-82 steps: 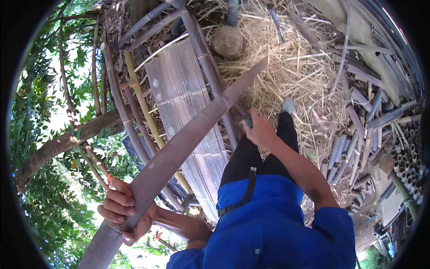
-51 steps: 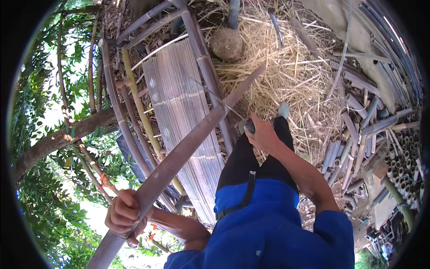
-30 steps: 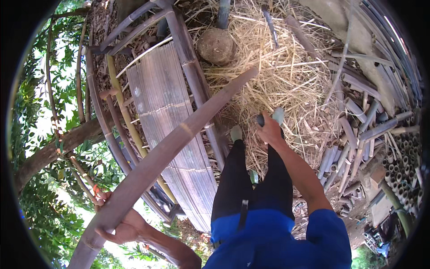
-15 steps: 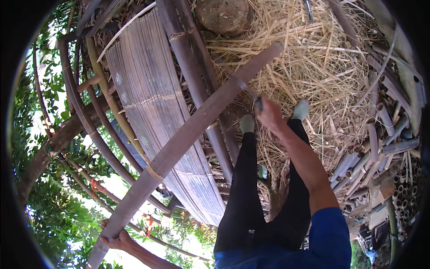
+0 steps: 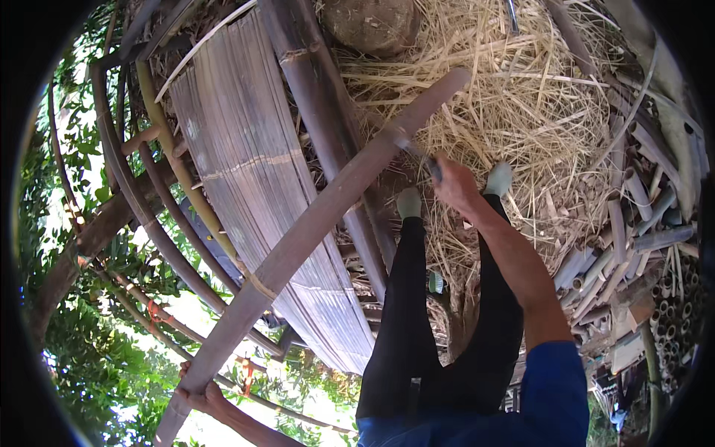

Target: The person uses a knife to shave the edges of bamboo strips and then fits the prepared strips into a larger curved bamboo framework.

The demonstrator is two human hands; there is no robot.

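Note:
A long brown length of bamboo (image 5: 302, 238) slants across the view, from the lower left up to the straw at upper right. Its lower part is in the grip of my left hand (image 5: 202, 395), with fingers wrapped round the edge. My right hand (image 5: 456, 185) is closed on the dark handle of a knife (image 5: 436, 170), held near the upper end of the bamboo. The short, bright blade meets the bamboo's edge close to a joint; exactly how far it enters cannot be made out.
Left of my legs lies a slatted bamboo bench (image 5: 253, 156), with dark bamboo poles (image 5: 328, 119) alongside. Straw (image 5: 521, 112) covers the ground ahead, near a round log block (image 5: 372, 26). Cut bamboo pieces (image 5: 663, 238) are piled at right. A curved railing (image 5: 141, 201) stands at left.
The bamboo's lower end and my left hand have shifted slightly right. My right hand with the knife has moved a little right and nearer to me.

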